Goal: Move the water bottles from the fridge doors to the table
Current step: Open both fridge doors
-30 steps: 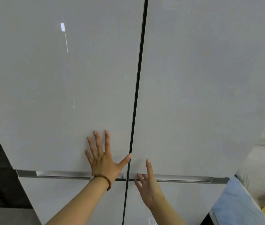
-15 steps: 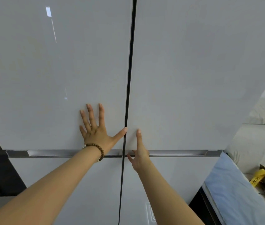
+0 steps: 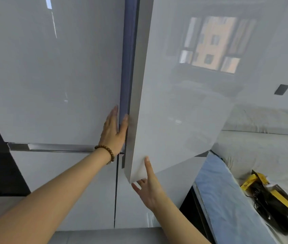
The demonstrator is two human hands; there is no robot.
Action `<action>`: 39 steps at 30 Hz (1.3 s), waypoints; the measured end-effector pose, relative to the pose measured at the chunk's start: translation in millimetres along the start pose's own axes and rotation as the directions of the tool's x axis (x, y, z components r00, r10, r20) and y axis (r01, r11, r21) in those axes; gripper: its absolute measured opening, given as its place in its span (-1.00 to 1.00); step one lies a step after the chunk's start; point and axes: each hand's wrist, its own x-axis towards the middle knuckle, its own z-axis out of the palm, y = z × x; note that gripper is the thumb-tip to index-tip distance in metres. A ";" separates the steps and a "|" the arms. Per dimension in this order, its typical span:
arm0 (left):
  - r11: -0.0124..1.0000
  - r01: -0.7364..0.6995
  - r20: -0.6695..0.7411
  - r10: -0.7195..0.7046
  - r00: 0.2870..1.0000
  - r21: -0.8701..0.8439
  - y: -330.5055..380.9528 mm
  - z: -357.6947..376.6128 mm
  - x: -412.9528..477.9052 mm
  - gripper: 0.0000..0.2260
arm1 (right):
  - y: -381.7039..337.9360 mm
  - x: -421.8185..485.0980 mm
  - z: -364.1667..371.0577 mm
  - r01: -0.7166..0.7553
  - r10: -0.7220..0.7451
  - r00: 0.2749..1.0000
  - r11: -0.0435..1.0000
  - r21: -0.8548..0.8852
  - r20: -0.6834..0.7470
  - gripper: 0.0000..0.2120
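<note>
A tall pale grey fridge fills the view. Its right upper door (image 3: 178,106) stands partly swung out toward me, with a blue-grey seal strip (image 3: 128,55) showing in the gap. My right hand (image 3: 148,189) grips that door's bottom corner, index finger up its front face and the other fingers under its edge. My left hand (image 3: 113,132), beaded bracelet on the wrist, holds the inner edge of the closed left upper door (image 3: 51,76), fingers curled into the gap. No water bottles are visible; the fridge's inside is hidden.
A recessed metal handle strip (image 3: 60,147) runs under the left door, with lower doors (image 3: 69,182) below it. To the right stand a light blue padded surface (image 3: 227,199), a pale sofa (image 3: 263,150) and a black and yellow package (image 3: 272,196).
The right upper door has swung out from shut. My right hand dropped to its bottom corner. My left hand slid from flat on the left door to that door's inner edge.
</note>
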 end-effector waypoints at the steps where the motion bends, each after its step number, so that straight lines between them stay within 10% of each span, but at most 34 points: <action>1: 0.997 -0.020 -0.001 0.020 1.000 -0.074 14.2 7.0 -9.6 -0.39 | -1.3 -15.3 -11.3 -0.006 0.006 1.000 1.000 -0.022 0.019 -0.01; 6: 0.974 0.060 0.001 -0.061 0.998 -0.216 75.6 55.4 -80.8 -0.31 | -43.6 -106.8 -58.1 0.246 -0.255 0.967 0.931 -0.271 0.001 0.16; 11: 0.979 0.014 0.035 -0.008 0.999 -0.201 123.8 78.0 -140.0 -0.44 | -114.8 -204.0 -79.9 0.659 -0.645 0.734 0.598 -0.456 0.214 -0.06; 15: 0.987 -0.150 -0.037 0.147 0.988 -0.066 171.6 83.0 -159.4 -0.51 | -145.3 -257.0 -87.1 0.790 -0.772 0.547 0.346 -0.506 0.325 -0.09; 20: 0.885 -0.463 -0.131 0.466 0.875 0.052 247.1 97.8 -156.4 -0.55 | -180.7 -287.0 -123.2 0.759 -0.906 0.404 0.255 -0.599 0.126 -0.04; 39: 0.762 -0.544 0.301 0.459 0.836 0.350 332.6 238.5 -127.2 -0.49 | -299.9 -292.4 -282.9 0.532 -0.802 0.566 0.532 -0.658 -0.191 0.20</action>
